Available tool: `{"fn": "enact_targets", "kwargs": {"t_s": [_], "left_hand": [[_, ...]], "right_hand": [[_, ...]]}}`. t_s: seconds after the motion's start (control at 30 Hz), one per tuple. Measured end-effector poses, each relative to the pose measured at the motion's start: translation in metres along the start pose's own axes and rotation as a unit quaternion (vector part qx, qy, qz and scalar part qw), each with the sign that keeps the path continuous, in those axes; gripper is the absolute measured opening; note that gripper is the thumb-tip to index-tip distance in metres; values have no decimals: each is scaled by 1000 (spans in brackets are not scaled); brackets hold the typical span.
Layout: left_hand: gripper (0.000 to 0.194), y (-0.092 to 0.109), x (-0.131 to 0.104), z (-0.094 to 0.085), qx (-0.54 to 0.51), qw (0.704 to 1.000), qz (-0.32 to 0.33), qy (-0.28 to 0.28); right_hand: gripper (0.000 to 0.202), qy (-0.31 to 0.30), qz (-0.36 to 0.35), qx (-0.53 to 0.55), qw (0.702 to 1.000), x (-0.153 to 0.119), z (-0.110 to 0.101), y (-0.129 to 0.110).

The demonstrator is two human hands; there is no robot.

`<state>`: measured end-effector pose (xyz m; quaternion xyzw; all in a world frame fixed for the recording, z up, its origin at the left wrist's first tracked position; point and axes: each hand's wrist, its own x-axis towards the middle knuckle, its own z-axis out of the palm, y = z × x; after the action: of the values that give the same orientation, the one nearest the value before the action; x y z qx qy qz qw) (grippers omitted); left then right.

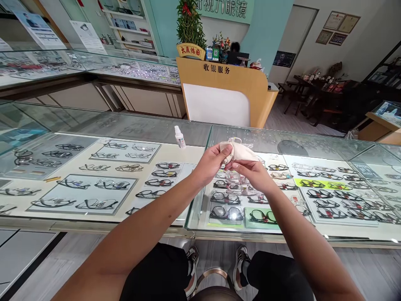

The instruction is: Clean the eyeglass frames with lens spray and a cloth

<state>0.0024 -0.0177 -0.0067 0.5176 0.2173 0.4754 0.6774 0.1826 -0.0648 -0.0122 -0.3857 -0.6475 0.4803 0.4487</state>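
Above the glass display counter, my left hand is closed, its thumb and fingers pinching a cream-white cloth. The cloth is bunched at the left fingertips and spreads across toward my right hand. The right thumb and fingers are pinched together just under the cloth; what they grip is mostly hidden. A thin pale loop, possibly part of an eyeglass frame, shows behind the cloth; I cannot tell whether it is held. To the left, a small white spray bottle stands upright on the counter.
Under the glass counter top lie rows of eyeglasses, some on a green card. Beyond it stands a wooden cashier desk with a plant. A round stool is between my feet.
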Motion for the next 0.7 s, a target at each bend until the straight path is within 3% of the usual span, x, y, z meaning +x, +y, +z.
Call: {"fn": "enact_targets", "kwargs": {"t_s": [0.1,0.27,0.33,0.57,0.7], "left_hand": [[55,2,2,-3,-13,1000,-10,-8],[43,14,1,-10,-16,996,-22,-88],[42,15,0,-9,-12,995,-19,-96],[47,-1,0,0,4,1000,12,-6],[52,-2,3,-4,-15,1000,2,-3]], "right_hand": [[32,-2,1,-3,1000,0,0,-1],[35,26,-12,12,1000,2,-7,-8],[36,30,-15,16,999,3,-8,-9],[38,2,-1,-10,1000,3,0,-6],[36,4,7,-15,1000,2,0,-8]]}}
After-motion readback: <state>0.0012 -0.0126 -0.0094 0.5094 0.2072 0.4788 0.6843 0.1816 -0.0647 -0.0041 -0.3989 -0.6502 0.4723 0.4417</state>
